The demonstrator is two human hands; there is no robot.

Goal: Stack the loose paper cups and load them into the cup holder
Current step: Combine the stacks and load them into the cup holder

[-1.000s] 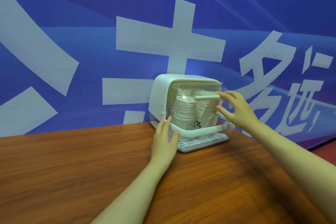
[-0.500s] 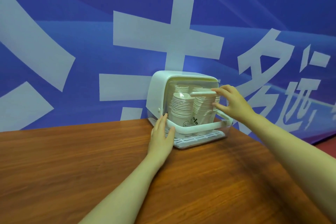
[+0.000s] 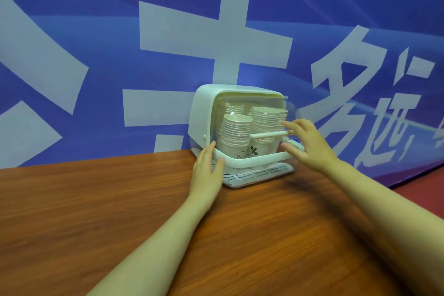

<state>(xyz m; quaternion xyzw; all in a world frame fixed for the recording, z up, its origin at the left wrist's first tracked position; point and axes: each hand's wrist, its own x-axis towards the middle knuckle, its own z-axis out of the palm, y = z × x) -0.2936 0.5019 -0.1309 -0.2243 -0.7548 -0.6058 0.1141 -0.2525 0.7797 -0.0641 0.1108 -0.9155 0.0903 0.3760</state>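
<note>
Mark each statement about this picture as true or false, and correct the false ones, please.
1. The cup holder stands on the wooden table. True.
2. Loose cups lie scattered on the table. False: every visible cup stands stacked inside the holder, in stacks of paper cups.
3. The left hand rests against the holder's front left corner. True.
4. The right hand carries a stack of cups. False: it holds no cups; its fingers are at the white handle bar.
5. The wall behind is plain white. False: a blue banner with white characters.
</note>
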